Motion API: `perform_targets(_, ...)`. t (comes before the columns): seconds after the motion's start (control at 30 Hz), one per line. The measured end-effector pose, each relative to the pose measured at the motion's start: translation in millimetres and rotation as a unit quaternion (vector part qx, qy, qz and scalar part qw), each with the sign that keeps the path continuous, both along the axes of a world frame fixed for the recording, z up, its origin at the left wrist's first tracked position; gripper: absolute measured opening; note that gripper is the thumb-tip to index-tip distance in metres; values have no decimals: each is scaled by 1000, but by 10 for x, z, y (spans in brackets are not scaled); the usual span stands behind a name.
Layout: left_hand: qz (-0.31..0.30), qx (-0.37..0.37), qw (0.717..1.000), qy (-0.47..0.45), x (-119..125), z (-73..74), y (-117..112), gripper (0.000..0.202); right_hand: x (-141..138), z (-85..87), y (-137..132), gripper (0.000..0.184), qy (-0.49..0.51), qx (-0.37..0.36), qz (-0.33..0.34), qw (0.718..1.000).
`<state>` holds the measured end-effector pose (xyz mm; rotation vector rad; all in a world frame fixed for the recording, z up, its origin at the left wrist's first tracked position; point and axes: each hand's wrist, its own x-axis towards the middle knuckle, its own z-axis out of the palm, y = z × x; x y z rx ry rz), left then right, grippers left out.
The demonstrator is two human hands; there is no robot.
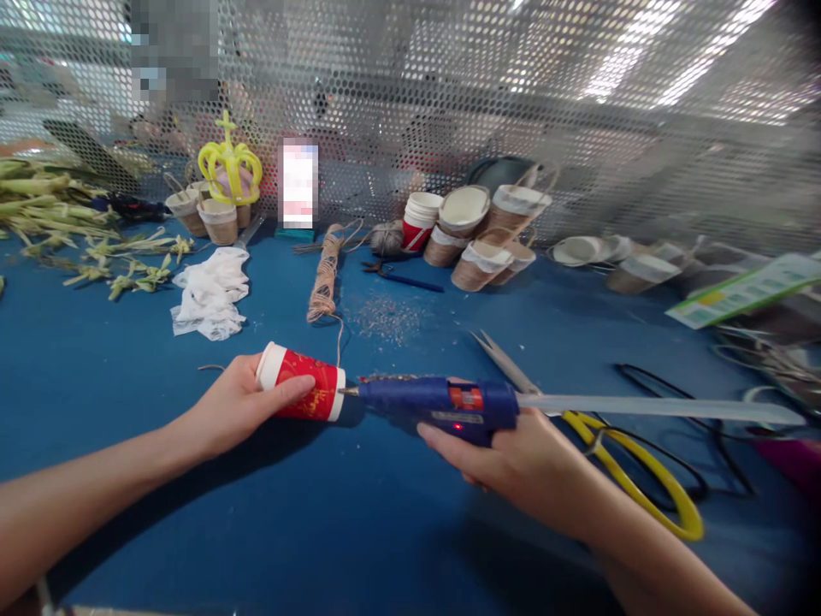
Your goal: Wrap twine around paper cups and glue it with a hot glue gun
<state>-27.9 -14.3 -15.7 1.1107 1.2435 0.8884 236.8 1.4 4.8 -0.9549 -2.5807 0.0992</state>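
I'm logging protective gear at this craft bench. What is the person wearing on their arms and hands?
Nothing is worn. The left hand and right hand are ungloved, with no ring, watch or bracelet visible. The left forearm and right forearm are bare up to the picture's edge; no sleeve shows.

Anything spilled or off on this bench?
Fine pale crumbs lie scattered on the blue table right of the twine hank. Behind them, wrapped cups lie tipped in a heap. The red paper cup in the left hand and glue gun in the right hand look intact.
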Motion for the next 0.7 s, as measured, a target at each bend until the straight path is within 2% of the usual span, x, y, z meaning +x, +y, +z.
perform_targets(0.13,1,-1,1000,-5,0,5,-7,18,-47,106,-13,21,-12,5,15,1000)
perform_targets(0.33,0,1,1000,-10,12,13,-6,21,9,-74,28,32,-33,26,23,999)
perform_targets(0.43,-4,3,1000,3,14,14,-2,24,11,-46,8,27,-49,43,33,997)
perform_targets(0.53,-3,3,1000,11,11,11,-8,24,-13,31,-12,28,-68,111,51,990)
perform_targets(0.63,6,8,1000,15,16,11,-23,23,-33,70,-5,39,-102,206,76,970)
perform_targets(0.7,16,10,1000,15,24,17,-32,22,-34,81,2,46,-134,241,97,956)
